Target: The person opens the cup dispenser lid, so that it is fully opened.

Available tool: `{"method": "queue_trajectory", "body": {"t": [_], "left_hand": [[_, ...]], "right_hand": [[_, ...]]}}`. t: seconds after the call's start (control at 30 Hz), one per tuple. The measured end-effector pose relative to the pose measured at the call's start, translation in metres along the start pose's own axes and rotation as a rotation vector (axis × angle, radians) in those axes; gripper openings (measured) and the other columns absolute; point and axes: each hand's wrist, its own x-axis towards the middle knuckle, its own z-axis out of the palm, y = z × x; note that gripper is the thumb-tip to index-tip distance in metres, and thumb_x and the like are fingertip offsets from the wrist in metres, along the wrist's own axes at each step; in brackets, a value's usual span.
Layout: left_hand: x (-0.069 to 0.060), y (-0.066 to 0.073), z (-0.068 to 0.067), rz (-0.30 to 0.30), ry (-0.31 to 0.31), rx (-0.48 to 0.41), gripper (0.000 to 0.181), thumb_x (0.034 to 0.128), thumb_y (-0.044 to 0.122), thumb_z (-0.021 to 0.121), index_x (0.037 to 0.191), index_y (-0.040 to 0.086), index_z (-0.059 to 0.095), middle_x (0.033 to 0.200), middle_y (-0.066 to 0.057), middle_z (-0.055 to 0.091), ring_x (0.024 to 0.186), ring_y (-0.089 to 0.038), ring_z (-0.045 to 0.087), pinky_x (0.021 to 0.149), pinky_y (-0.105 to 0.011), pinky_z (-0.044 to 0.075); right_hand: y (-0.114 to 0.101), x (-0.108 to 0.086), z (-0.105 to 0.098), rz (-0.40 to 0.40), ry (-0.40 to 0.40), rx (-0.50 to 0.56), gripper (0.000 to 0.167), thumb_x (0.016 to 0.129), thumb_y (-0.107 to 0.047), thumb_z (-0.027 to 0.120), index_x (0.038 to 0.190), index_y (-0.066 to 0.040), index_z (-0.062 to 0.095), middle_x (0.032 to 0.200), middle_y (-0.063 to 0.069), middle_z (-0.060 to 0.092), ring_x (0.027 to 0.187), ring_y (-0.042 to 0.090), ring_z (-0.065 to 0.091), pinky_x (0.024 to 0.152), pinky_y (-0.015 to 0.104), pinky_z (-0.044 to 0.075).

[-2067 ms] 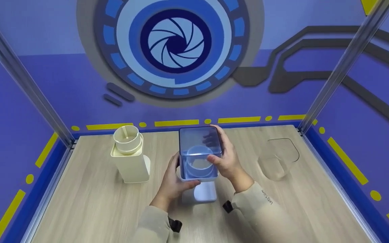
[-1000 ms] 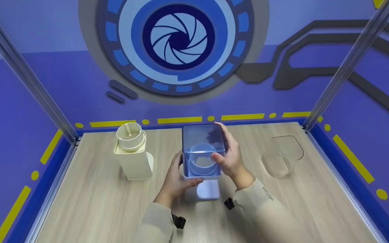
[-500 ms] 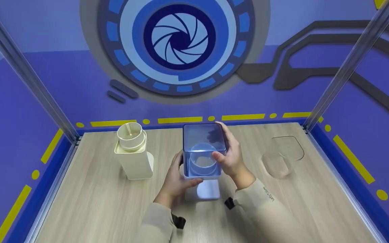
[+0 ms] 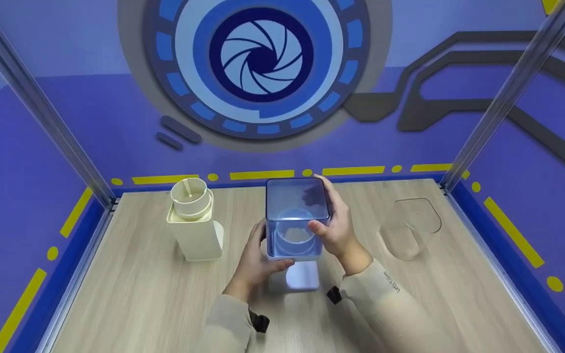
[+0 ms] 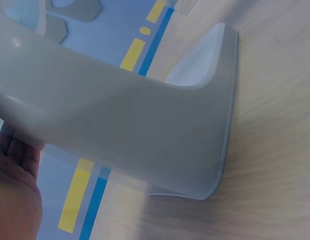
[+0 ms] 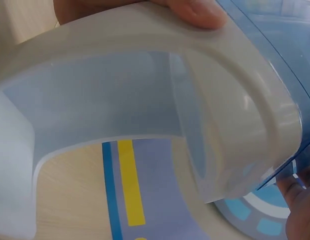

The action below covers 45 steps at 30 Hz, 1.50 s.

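Note:
In the head view, a clear blue square container (image 4: 296, 198) sits on top of a white stand (image 4: 303, 275), like a pet feeder. My right hand (image 4: 337, 229) grips the container's right side, its thumb on the front face. With my left hand (image 4: 257, 262) I hold the stand's upper part, the thumb lying across its front under the container. A round opening shows through the blue wall. The left wrist view shows the stand's curved body (image 5: 120, 110) and foot close up. In the right wrist view, the stand's hollow arch (image 6: 110, 95) faces the camera.
A cream stand (image 4: 196, 240) with a cylinder (image 4: 188, 196) on top stands at the left on the wooden table (image 4: 130, 294). A clear colourless container (image 4: 405, 238) lies at the right. Metal posts (image 4: 503, 98) and blue patterned walls enclose the table.
The head view shifted slightly between the oldest frame and the later ones. Both hands keep the same hold, and the container and stand show no clear movement.

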Motion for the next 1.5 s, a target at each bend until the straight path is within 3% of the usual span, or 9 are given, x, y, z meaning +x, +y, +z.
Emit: {"method": "queue_trajectory", "body": {"t": [0.17,0.33,0.47,0.6,0.77,1.1,1.23,1.4,1.5], "left_hand": [[0.001,0.0,0.0,-0.022,0.003,0.032,0.13,0.0685,0.039,0.109,0.175,0.016,0.038,0.169,-0.009,0.053,0.16,-0.037,0.05,0.139,-0.07,0.03],[0.001,0.0,0.0,-0.022,0.0,0.054,0.129,0.0678,0.035,0.109,0.174,0.016,0.039,0.169,-0.009,0.053,0.161,-0.037,0.049,0.139,-0.07,0.03],[0.001,0.001,0.001,-0.01,-0.006,0.042,0.129,0.0673,0.037,0.11,0.173,0.014,0.041,0.167,-0.01,0.055,0.159,-0.037,0.05,0.139,-0.068,0.031],[0.001,0.002,0.002,-0.019,-0.007,0.02,0.126,0.0679,0.034,0.11,0.172,0.017,0.042,0.166,-0.007,0.055,0.159,-0.034,0.05,0.14,-0.066,0.03],[0.001,0.001,0.002,-0.034,0.001,0.035,0.128,0.0652,0.042,0.11,0.172,0.021,0.043,0.166,-0.003,0.056,0.16,-0.032,0.05,0.141,-0.066,0.03],[-0.002,-0.003,0.003,-0.029,-0.009,-0.003,0.13,0.0665,0.04,0.11,0.174,0.015,0.041,0.168,-0.006,0.054,0.161,-0.034,0.048,0.141,-0.067,0.026],[-0.002,-0.004,0.003,-0.015,-0.01,0.004,0.131,0.0666,0.037,0.11,0.174,0.012,0.04,0.169,-0.009,0.053,0.162,-0.035,0.048,0.141,-0.068,0.026],[-0.002,-0.003,0.002,-0.019,-0.011,0.014,0.135,0.066,0.049,0.11,0.175,0.013,0.038,0.169,-0.006,0.054,0.163,-0.035,0.047,0.141,-0.069,0.025],[-0.001,-0.003,0.001,-0.015,-0.01,0.013,0.132,0.0668,0.043,0.11,0.174,0.014,0.039,0.168,-0.005,0.055,0.163,-0.034,0.047,0.141,-0.069,0.025]], "right_hand": [[-0.009,0.003,-0.003,-0.03,0.005,-0.016,0.128,0.086,-0.089,0.076,0.164,0.008,0.046,0.141,0.023,0.07,0.122,0.019,0.07,0.106,0.025,0.061],[-0.019,0.008,-0.007,-0.049,0.025,-0.013,0.13,0.085,-0.091,0.074,0.164,0.008,0.046,0.149,0.006,0.068,0.128,0.016,0.066,0.11,0.025,0.058],[-0.026,0.013,-0.014,-0.066,0.045,-0.004,0.132,0.084,-0.091,0.075,0.164,0.009,0.045,0.145,-0.002,0.069,0.127,0.015,0.067,0.108,0.024,0.058],[-0.032,0.017,-0.023,-0.072,0.088,-0.005,0.131,0.082,-0.092,0.076,0.163,0.007,0.048,0.14,0.0,0.071,0.122,0.017,0.069,0.102,0.024,0.06],[-0.033,0.018,-0.036,-0.08,0.14,0.007,0.131,0.081,-0.09,0.079,0.163,0.007,0.049,0.14,0.003,0.071,0.122,0.019,0.067,0.101,0.024,0.06],[-0.027,0.013,-0.056,-0.105,0.215,-0.031,0.127,0.082,-0.088,0.081,0.162,0.006,0.052,0.137,0.004,0.072,0.122,0.018,0.069,0.105,0.025,0.058],[-0.024,0.011,-0.065,-0.084,0.234,-0.008,0.125,0.081,-0.086,0.083,0.161,0.006,0.052,0.135,0.005,0.071,0.12,0.02,0.069,0.101,0.025,0.059],[-0.021,0.011,-0.075,-0.063,0.25,0.011,0.123,0.081,-0.082,0.087,0.161,0.004,0.052,0.134,0.007,0.071,0.118,0.021,0.07,0.097,0.024,0.061],[-0.018,0.011,-0.082,-0.066,0.267,-0.006,0.123,0.081,-0.08,0.088,0.162,0.004,0.051,0.135,0.006,0.072,0.117,0.019,0.07,0.097,0.023,0.062]]}}
